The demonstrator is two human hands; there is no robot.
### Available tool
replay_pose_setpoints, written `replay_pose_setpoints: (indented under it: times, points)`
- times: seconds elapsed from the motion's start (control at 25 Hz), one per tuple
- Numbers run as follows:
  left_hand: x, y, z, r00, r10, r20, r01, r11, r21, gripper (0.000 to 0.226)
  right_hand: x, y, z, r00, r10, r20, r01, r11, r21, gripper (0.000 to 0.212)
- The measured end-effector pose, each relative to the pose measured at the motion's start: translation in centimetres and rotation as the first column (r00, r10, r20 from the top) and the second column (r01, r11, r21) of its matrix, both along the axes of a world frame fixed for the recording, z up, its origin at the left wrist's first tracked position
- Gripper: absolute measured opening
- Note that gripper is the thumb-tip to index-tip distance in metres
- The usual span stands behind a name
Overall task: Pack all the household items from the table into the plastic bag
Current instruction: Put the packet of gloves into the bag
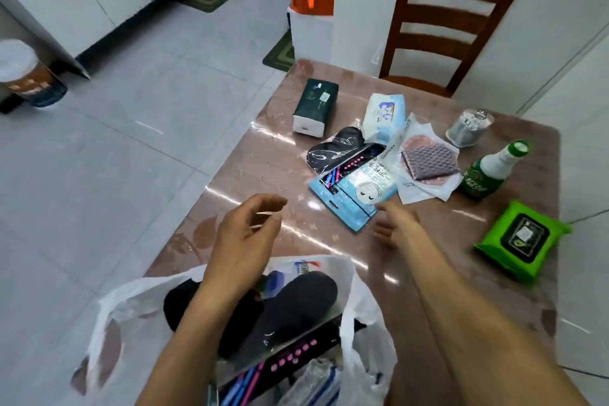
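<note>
A white plastic bag [131, 300] lies open at the table's near edge, holding dark insoles and a toothbrush pack. My left hand [244, 234] hovers above the bag, fingers apart, holding nothing. My right hand [395, 224] reaches out with spread fingers, its tips just short of a light blue packet [356, 194]. Behind that packet lie a second toothbrush pack [354, 161], a bagged dark insole [333, 147], a wipes pack [384, 117], a dark green tissue pack [316, 105] and a bagged scouring pad [428, 161].
On the right of the brown table [263, 175] stand a green spray bottle [491, 168], a clear jar of cotton swabs [468, 127] and a green wet-wipes pack [520, 241]. A wooden chair [451, 20] stands at the far edge. Tiled floor lies to the left.
</note>
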State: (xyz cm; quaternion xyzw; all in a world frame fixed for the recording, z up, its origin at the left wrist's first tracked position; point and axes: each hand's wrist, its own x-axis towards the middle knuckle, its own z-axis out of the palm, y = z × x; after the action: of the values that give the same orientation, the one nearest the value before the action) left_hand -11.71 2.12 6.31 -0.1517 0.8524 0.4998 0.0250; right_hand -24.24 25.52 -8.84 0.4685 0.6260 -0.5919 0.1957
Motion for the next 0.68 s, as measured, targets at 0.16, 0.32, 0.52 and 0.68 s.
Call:
replay_pose_setpoints:
  times: [0.16,0.32,0.52,0.68]
  points:
    - [-0.2,-1.2,-1.1,0.989,0.149,-0.022,-0.146,0.982,0.119,0.022,-3.0,-2.1,-2.5,0.985,-0.134,-0.111,0.141,0.989,0.053,0.034]
    - [1.1,-1.6,-0.8,0.992,0.126,0.014,-0.127,0.991,0.029,0.02,-2.2,-3.3,-0.8,0.982,-0.073,-0.175,0.053,0.992,-0.114,0.018]
    - [4.7,-2.6,3.7,0.99,0.021,-0.137,-0.033,0.996,-0.085,0.013,5.4,-2.8,10.0,0.869,0.224,-0.441,-0.252,0.968,-0.006,0.017]
    - [9.5,-7.0,6.4,0.953,-0.158,-0.259,-0.079,0.694,-0.715,0.026,13.7,-3.8,20.5,0.694,0.047,-0.719,-0.247,0.953,-0.177,0.036]
